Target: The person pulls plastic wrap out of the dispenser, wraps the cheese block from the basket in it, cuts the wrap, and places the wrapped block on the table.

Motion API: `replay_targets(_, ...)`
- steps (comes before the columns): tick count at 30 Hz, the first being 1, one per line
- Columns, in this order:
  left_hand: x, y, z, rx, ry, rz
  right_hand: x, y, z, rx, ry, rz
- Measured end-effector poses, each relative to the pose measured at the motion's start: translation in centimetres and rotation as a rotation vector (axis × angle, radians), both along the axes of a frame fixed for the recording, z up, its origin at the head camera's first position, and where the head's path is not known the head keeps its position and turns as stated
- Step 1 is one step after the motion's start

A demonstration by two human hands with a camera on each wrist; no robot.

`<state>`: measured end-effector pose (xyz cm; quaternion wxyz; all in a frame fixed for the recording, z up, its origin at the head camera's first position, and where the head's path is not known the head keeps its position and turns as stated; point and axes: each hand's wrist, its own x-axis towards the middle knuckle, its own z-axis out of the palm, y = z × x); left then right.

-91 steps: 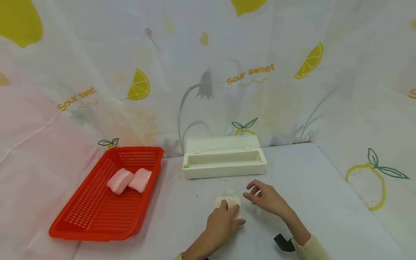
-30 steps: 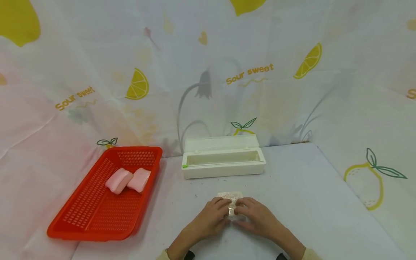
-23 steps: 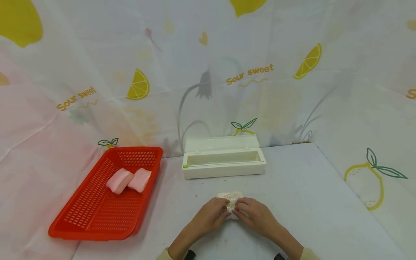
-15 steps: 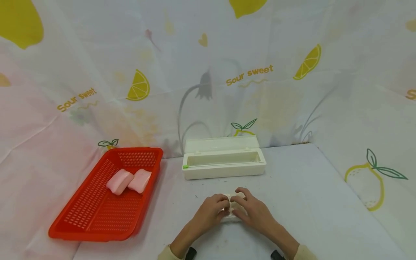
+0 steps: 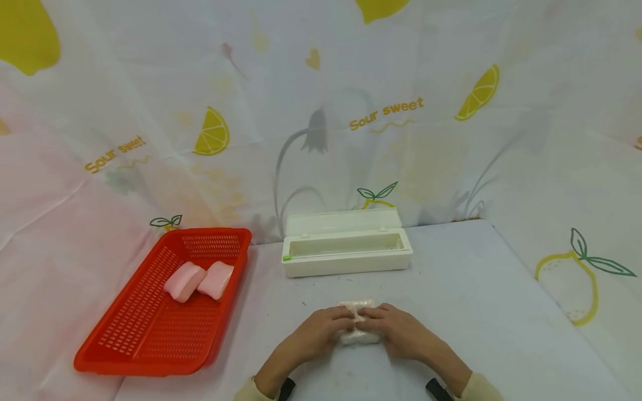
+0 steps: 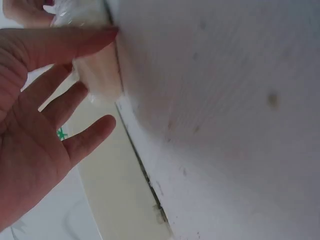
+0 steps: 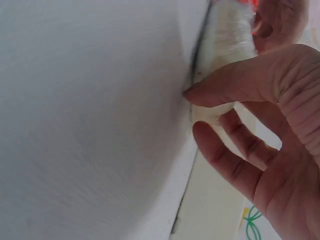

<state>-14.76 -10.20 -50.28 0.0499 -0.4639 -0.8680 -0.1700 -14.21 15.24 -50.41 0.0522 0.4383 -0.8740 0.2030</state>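
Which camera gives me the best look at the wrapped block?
The head view: the wrapped block shows from above, near and far edges both visible between the left hand and right hand. Each wrist view shows mainly its partly covered side.

Clear, crinkled, glossy plastic film [image 5: 358,337] covers the smooth bar [image 6: 101,75]. The basket [image 5: 137,368] is perforated plastic, lightly glossy; the box [image 5: 346,264] looks like smooth plastic. The blocks [image 5: 184,281] look smooth. The desk [image 5: 501,312] is matt, the backdrop [image 5: 281,72] creased, matt cloth.
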Motion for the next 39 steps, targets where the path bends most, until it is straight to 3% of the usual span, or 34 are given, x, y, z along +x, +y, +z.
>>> replay_targets(4,-0.2,0.3,-0.7,0.065,0.013,-0.009,-0.4,0.0,-0.2,-0.024,-0.028,0.007)
replay_targets(7,-0.2,0.1,-0.7,0.127,-0.073,0.019,-0.9,0.2,-0.1,-0.086,-0.044,0.029)
replay_targets(9,-0.2,-0.2,-0.4,0.214,-0.223,0.048,-1.1,0.5,0.0,-0.161,-0.106,0.036)
replay_targets(11,-0.1,-0.6,0.0,0.321,-0.417,0.097,-1.2,0.9,0.4,-0.247,-0.231,0.030)
replay_targets(14,0.2,-0.9,0.5,0.479,-0.691,0.219,-1.1,1.2,0.7,-0.353,-0.414,-0.021)
replay_targets(16,0.3,-0.9,0.6,0.533,-0.802,0.341,-0.9,1.0,0.9,-0.385,-0.487,-0.086)
replay_targets(18,0.6,-0.8,0.5,0.564,-0.862,0.459,-0.7,0.6,0.9,-0.385,-0.516,-0.171)
replay_targets(20,0.7,-0.3,0.3,0.579,-0.863,0.545,-0.4,0.1,0.8,-0.348,-0.515,-0.240)
replay_targets(22,0.9,0.1,0.1,0.573,-0.840,0.590,-0.1,-0.3,0.7,-0.300,-0.515,-0.277)
replay_targets(25,1.0,0.5,0.0,0.537,-0.761,0.592,0.2,-0.6,0.5,-0.236,-0.501,-0.286)
replay_targets(28,1.2,0.8,0.0,0.513,-0.718,0.586,0.3,-0.8,0.2,-0.243,-0.505,-0.292)
replay_targets(34,1.1,1.1,-0.3,0.515,-0.726,0.610,0.2,-1.0,-0.2,-0.272,-0.514,-0.294)
replay_targets(39,1.0,1.0,0.7,0.507,-0.742,0.589,-0.2,-0.6,0.0,-0.309,-0.524,-0.322)
